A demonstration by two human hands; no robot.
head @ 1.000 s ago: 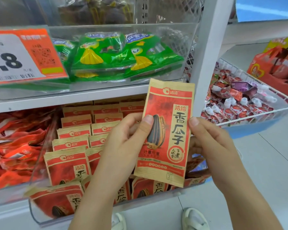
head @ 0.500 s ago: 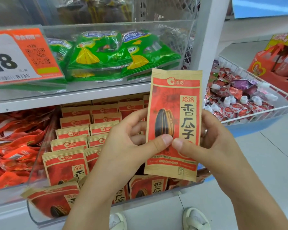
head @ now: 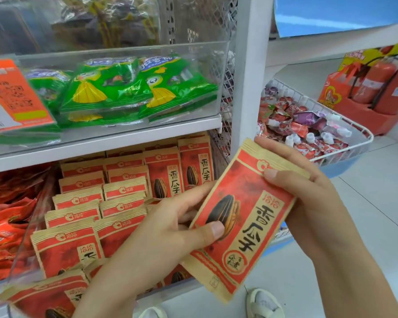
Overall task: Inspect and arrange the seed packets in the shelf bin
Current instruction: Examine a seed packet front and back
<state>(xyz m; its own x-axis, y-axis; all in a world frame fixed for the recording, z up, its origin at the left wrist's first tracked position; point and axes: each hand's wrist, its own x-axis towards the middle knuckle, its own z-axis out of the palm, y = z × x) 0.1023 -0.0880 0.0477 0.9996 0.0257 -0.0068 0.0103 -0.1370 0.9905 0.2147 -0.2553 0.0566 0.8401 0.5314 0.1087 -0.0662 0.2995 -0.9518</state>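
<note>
Inspection step: seed packet [head: 241, 216] pinched by left hand [head: 170, 230] and right hand [head: 308, 191]; return to bin's [head: 21, 260] front edge probably called for next.

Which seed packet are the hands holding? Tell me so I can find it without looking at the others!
Start at the white shelf post, then look down and to its right. There, in front of the clear bin of matching packets, the left hand and right hand hold one red and tan seed packet. It alone is out of the bin, tilted, with its whole front showing.
</note>
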